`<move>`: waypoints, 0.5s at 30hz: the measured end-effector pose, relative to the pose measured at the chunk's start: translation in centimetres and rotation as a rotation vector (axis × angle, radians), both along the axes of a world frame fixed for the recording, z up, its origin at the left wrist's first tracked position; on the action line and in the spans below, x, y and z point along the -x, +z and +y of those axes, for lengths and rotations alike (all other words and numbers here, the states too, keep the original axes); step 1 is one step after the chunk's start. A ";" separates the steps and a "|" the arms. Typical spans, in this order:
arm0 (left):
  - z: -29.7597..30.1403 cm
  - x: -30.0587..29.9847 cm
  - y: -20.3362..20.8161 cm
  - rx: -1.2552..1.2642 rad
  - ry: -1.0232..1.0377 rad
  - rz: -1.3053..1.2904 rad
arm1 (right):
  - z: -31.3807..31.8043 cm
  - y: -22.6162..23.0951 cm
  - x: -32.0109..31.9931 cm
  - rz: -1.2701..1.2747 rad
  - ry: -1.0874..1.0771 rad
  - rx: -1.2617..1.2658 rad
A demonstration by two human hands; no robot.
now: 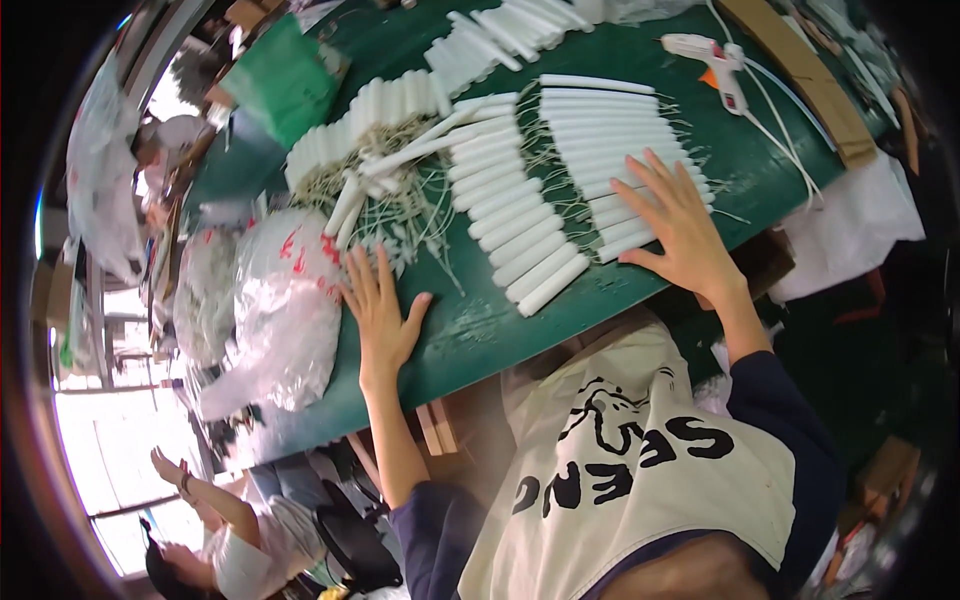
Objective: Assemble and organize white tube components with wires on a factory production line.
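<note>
My right hand (pixel 690 235) lies spread over the lower part of a neat row of white candle-like sticks (pixel 600 125), with thin pale cords at their ends. Left of it runs a second row of white sticks (pixel 515 225), a few lying askew at its top. My left hand (pixel 382 325) is open, fingers apart, at the table's near left, beside a clear plastic bag (pixel 285 310) with red print. Just beyond its fingertips is a tangle of cords (pixel 410 205) and loose white sticks. Neither hand holds anything.
More white sticks (pixel 375 105) are heaped at the back of the green table (pixel 470 350). A white glue gun (pixel 715 70) with an orange trigger and a cable lies at the far right, near a cardboard strip (pixel 800 70). A green bag (pixel 285 80) stands far left. Another person (pixel 260 530) sits at lower left.
</note>
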State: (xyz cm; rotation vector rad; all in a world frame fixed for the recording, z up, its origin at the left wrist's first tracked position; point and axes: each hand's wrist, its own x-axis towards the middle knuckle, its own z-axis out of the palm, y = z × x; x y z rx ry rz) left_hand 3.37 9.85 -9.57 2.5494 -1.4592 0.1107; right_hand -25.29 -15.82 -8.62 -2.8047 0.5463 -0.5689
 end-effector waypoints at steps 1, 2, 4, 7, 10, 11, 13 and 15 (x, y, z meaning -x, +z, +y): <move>0.0 0.0 0.0 -0.003 0.027 -0.001 | 0.0 -0.1 -0.1 -0.001 0.027 -0.003; 0.2 0.0 0.0 0.021 0.022 0.011 | -0.1 0.0 -0.1 -0.023 0.052 -0.022; 0.0 0.6 0.4 0.092 0.013 -0.003 | 0.0 0.5 -0.2 -0.147 0.113 0.001; -0.2 2.1 1.4 0.301 0.005 -0.052 | 1.0 3.0 0.2 -0.389 0.363 0.055; 0.8 3.1 2.1 0.401 0.097 0.025 | 4.9 7.7 2.6 -0.833 0.687 -0.052; 1.9 2.8 0.3 0.404 0.136 0.033 | 6.2 9.7 3.9 -0.719 0.830 0.039; 1.7 3.3 0.8 0.503 0.127 -0.037 | 7.0 10.8 5.0 -1.508 1.024 0.474; 0.6 3.0 0.6 0.543 0.106 -0.009 | 7.8 14.9 5.0 -1.545 1.111 0.614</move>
